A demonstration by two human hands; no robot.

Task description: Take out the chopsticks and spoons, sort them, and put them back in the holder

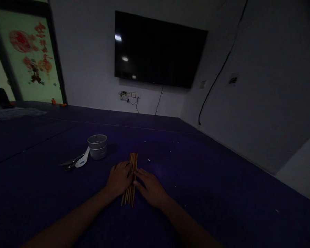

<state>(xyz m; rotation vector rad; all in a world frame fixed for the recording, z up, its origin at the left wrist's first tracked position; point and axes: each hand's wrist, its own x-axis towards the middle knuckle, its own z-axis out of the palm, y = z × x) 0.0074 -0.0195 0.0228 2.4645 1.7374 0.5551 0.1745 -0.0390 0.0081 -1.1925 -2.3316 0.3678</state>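
Note:
A bundle of wooden chopsticks point(134, 157) lies lengthwise on the dark blue surface, its far ends even and its near ends slightly fanned. My left hand point(119, 179) grips the bundle from the left, fingers over its edge. From the other side my right hand point(151, 187) holds it too, fingertips and thumb against the sticks. Part of the bundle is hidden under my fingers. Left of it stands a grey perforated cup point(98, 148), upright. A white soup spoon point(82, 160) leans towards the cup's base, beside some metal spoons point(71, 162).
The dark blue surface point(209, 172) runs back to the wall, with small white scraps on it. A black cable point(218, 75) hangs down the right wall. Crumpled plastic point(15, 113) lies at the far left. A television point(157, 50) hangs on the back wall.

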